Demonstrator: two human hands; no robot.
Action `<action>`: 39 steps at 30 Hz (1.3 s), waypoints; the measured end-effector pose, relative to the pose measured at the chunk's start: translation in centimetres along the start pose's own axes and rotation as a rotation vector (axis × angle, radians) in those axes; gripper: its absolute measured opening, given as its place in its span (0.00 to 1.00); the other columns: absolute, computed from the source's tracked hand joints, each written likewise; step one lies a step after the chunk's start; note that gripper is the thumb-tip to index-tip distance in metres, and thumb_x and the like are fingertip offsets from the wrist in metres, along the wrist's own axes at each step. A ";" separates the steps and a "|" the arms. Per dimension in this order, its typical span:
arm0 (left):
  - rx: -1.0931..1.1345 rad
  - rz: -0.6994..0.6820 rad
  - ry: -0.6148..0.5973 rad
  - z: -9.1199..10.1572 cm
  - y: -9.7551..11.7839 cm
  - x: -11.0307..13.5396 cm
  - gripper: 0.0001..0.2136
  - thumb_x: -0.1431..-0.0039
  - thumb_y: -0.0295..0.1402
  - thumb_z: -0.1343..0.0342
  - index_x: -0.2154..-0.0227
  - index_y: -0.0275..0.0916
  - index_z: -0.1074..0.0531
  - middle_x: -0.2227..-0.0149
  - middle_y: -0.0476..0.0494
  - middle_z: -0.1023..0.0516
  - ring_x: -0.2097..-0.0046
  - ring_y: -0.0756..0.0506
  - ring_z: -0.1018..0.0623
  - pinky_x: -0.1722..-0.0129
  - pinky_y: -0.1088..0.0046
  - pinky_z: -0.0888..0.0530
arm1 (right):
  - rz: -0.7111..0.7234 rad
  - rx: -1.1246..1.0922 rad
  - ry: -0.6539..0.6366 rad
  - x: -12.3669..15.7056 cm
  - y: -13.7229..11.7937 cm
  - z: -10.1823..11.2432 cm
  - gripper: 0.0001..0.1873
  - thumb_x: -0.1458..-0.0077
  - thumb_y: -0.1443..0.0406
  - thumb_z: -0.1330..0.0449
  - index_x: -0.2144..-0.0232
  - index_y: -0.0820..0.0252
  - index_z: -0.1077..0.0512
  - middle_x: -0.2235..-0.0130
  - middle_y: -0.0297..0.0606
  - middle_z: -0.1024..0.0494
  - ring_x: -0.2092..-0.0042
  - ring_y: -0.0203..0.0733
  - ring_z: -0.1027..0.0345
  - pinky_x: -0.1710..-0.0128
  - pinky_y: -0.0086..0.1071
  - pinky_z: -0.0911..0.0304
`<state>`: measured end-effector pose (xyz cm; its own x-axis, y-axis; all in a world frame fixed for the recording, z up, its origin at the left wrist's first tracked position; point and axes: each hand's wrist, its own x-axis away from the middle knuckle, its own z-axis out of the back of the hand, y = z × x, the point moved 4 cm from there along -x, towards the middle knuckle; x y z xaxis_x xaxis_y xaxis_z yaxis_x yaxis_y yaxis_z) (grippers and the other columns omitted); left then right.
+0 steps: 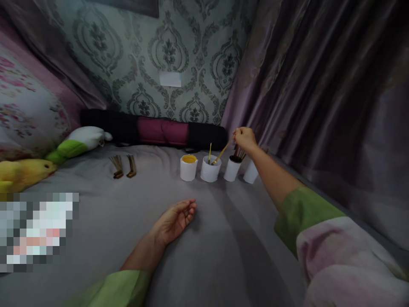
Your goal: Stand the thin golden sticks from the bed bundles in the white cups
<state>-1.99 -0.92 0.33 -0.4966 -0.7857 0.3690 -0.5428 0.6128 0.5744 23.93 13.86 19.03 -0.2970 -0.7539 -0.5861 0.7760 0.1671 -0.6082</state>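
Note:
My right hand [245, 139] reaches far over the grey bedsheet [96, 221] and pinches the top of a gold utensil [223, 151] whose lower end dips into the second white cup [210, 169]. That cup also holds another upright gold piece. To its left stands a white cup [188, 167] with a yellow inside. To its right a third cup [233, 168] holds several dark handles, and a fourth cup [251, 172] sits partly behind my forearm. My left hand [175, 220] rests palm up on the sheet, fingers loosely curled, holding nothing.
Two small piles of gold cutlery [116, 166] [131, 166] lie on the sheet at the left. A dark and maroon bolster [153, 131] lies along the patterned wall. Green, white and yellow soft toys [28, 170] sit at the left. Purple curtains [319, 94] hang at the right.

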 end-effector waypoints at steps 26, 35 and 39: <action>0.016 -0.005 0.000 0.1 0.1 -0.2 0.06 0.48 0.22 0.48 0.66 0.29 0.30 0.72 0.43 0.28 0.74 0.55 0.29 0.77 0.82 0.31 | 0.078 -0.065 -0.291 1.1 -1.3 -3.7 0.10 0.48 0.69 0.51 0.76 0.62 0.31 0.82 0.31 0.30 0.84 0.28 0.42 0.82 0.23 0.46; 0.027 -0.003 -0.006 0.1 0.0 -0.1 0.06 0.48 0.22 0.49 0.66 0.28 0.31 0.72 0.43 0.28 0.74 0.55 0.29 0.77 0.82 0.31 | 0.141 0.066 -0.362 1.2 -0.6 -5.0 0.12 0.45 0.69 0.55 0.72 0.64 0.31 0.78 0.33 0.28 0.80 0.28 0.39 0.77 0.22 0.45; 0.030 0.003 -0.007 0.0 0.1 -0.1 0.06 0.48 0.22 0.49 0.66 0.29 0.31 0.72 0.43 0.28 0.74 0.55 0.29 0.77 0.82 0.31 | 0.143 0.085 -0.383 1.3 -0.6 -5.4 0.12 0.45 0.69 0.55 0.72 0.64 0.31 0.77 0.33 0.28 0.79 0.27 0.38 0.76 0.21 0.44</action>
<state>-2.00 -0.80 0.37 -0.5030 -0.7833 0.3652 -0.5616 0.6174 0.5508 20.12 16.21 15.75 0.0330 -0.9112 -0.4105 0.8425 0.2463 -0.4791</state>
